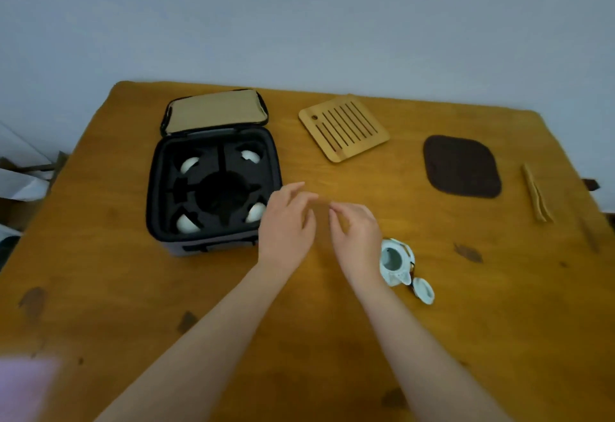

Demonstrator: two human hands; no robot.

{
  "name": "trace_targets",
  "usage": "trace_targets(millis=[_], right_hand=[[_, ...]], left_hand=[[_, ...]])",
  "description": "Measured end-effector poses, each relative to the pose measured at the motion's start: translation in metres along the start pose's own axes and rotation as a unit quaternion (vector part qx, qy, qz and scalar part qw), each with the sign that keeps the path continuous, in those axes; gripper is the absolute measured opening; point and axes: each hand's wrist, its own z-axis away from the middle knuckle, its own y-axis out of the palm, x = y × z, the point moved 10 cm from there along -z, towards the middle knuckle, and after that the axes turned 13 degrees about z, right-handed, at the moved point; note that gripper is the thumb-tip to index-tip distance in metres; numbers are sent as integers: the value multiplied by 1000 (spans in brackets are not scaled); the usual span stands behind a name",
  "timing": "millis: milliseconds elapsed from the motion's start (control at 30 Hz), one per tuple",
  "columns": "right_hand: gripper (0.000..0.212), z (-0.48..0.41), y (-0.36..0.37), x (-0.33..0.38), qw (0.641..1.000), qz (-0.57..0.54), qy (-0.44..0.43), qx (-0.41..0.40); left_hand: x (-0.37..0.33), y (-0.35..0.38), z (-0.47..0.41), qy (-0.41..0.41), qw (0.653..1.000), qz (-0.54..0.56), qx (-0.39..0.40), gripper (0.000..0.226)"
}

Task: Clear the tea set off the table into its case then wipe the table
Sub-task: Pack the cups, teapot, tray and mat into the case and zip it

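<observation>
Counting outward from our fingers: two bare hands, both empty, hovering over the table (pixel 332 338) just right of the case. Left hand (pixel 288 222), fingers loosely spread and slightly curled, holding nothing. Right hand (pixel 357 233), fingers curled inward with the tips near the thumb, also gripping nothing; its fingertips nearly meet those of the left.

Item, one teapot (pixel 394 260), pale and open-topped, standing upright just beside our right wrist, spout toward us and to the right. Item, one lid (pixel 424 291), lying just past the spout, near or touching the pot; we cannot tell which.

Item, one case (pixel 213 188), black-lined, open, its tan-lined flap standing at the far side. Four white cups inside, one per corner pocket: (pixel 189 164), (pixel 250 156), (pixel 188 223), (pixel 256 212). Central round well unfilled.

Item, one slatted bamboo tray (pixel 344 128), flat, turned askew so that its slats run from far right to near left. Item, one dark brown mat (pixel 462 166). Item, one pair of bamboo tongs (pixel 536 193), long axis running away from us, near the right edge.
</observation>
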Motion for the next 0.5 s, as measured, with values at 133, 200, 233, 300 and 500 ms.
trace_targets(millis=[133, 200, 233, 300, 500], right_hand=[[14, 24, -41, -67, 1000, 18, 17, -10], [15, 36, -54, -102, 999, 27, 42, 4], [15, 41, -59, -118, 998, 32, 53, 12], [15, 50, -69, -144, 996, 43, 73, 33], [56, 92, -42, -187, 964, 122, 44, 234]], left_hand=[[-31, 65, 35, 4, 998, 10, 55, 39], [-40, 94, 48, -5, 997, 7, 76, 43], [-42, 106, 55, -13, 996, 6, 85, 44], [-46, 128, 66, -31, 994, 5, 100, 45], [-48, 168, 97, -120, 987, 17, 110, 58]])
